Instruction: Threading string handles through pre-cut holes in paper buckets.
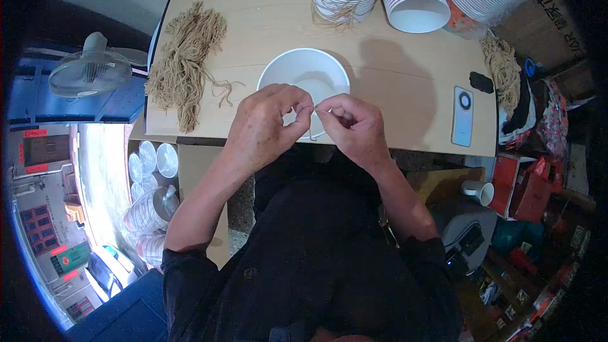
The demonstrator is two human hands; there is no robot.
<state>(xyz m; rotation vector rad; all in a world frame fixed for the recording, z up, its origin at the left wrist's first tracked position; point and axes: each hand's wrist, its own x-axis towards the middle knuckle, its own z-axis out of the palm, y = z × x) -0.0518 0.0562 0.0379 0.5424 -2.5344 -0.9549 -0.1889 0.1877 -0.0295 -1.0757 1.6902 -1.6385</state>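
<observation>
In front of me a white paper bucket point(303, 59) stands on the table, its open mouth facing up. Over its near rim my left hand point(266, 117) and my right hand point(356, 128) meet, both closed in a pinch with the fingertips almost touching. A short piece of thin cord point(312, 134) shows below the fingertips; most of it is hidden by the fingers. To the left lies a loose heap of tan twisted cords point(190, 57), with a few strands trailing toward the bucket.
At the far edge stand an orange-patterned bucket stack point(347, 0) with cords draped on it and a nested white stack point(415, 6). A phone point(463, 116), a black item point(481, 82) and more cord point(501, 69) lie right. A fan point(90, 73) stands left.
</observation>
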